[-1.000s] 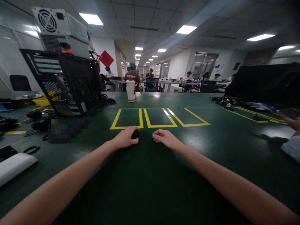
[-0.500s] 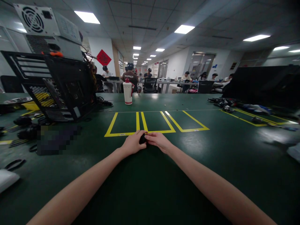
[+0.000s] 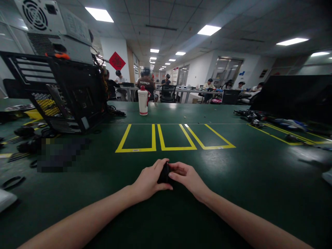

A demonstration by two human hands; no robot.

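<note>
The black object (image 3: 163, 174) is held on the near side of the yellow frames (image 3: 136, 150); whether it rests on the table (image 3: 168, 221) cannot be told. It is clasped from the left between thumb and fingers of the left hand (image 3: 147, 180). Its right side is met by the bent fingers and thumb of the right hand (image 3: 191, 178); whether it is pinched there or merely touched cannot be told. It could be dropped if the left grip were loosened before it is firmly held on the right. It might also be twisted askew by an uneven push, being largely covered by the fingers.
</note>
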